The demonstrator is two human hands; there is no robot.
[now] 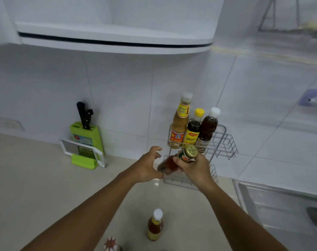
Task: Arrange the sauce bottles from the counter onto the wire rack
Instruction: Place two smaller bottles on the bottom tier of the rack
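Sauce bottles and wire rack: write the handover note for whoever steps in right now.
Right hand: gripping the gold-capped bottle, tilted, in front of the wire rack.
Left hand: open, fingers spread beside that bottle's base, holding nothing.
Done: three bottles stand upright in the rack's upper tier: the tall tan one, the yellow-capped dark one, the white-capped dark one.
Left: seat the held bottle; the lower tier looks free. Then fetch the white-capped red bottle standing on the counter. A red-and-white patterned top at the bottom edge may be another; cannot tell.
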